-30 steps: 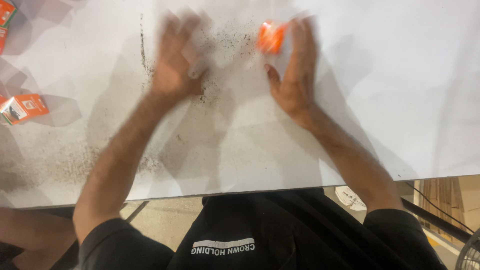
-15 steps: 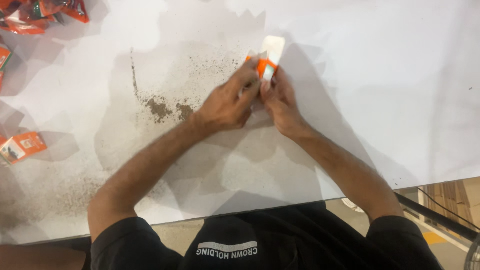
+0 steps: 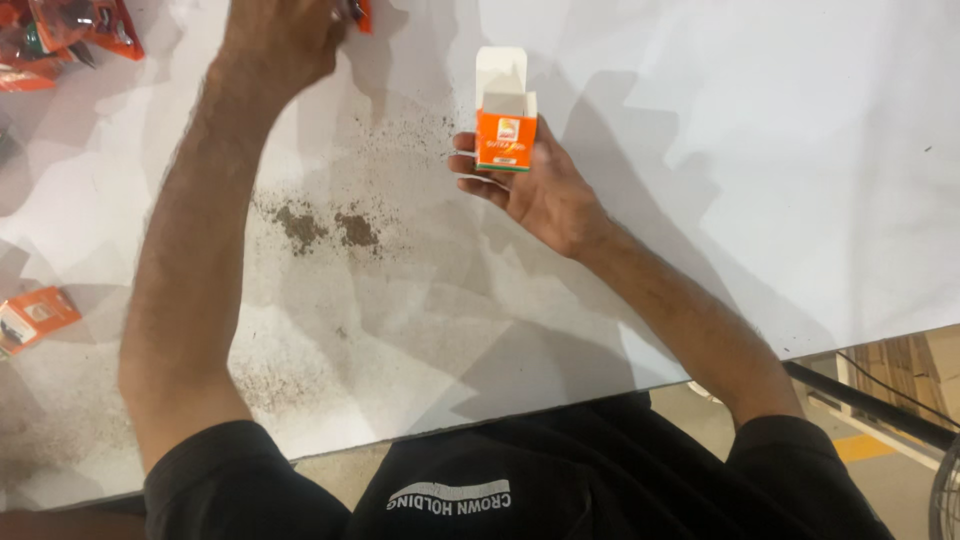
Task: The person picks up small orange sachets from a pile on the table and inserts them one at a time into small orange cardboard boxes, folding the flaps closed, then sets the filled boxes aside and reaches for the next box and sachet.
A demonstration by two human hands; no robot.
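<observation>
Held upright in the right hand (image 3: pixel 545 190), fingers curled round it: a small orange carton (image 3: pixel 505 125), white top flap open, above the white table (image 3: pixel 750 180). Reached far left, the left hand (image 3: pixel 285 35), cut off by the frame; fingers closed on something orange (image 3: pixel 364 14), mostly hidden, grip unclear

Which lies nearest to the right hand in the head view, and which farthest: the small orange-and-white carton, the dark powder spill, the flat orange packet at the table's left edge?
1. Small orange-and-white carton, flap open, held in the right hand.
2. Dark powder spill, left of that hand, mid-table.
3. Flat orange packet, far left edge.
</observation>
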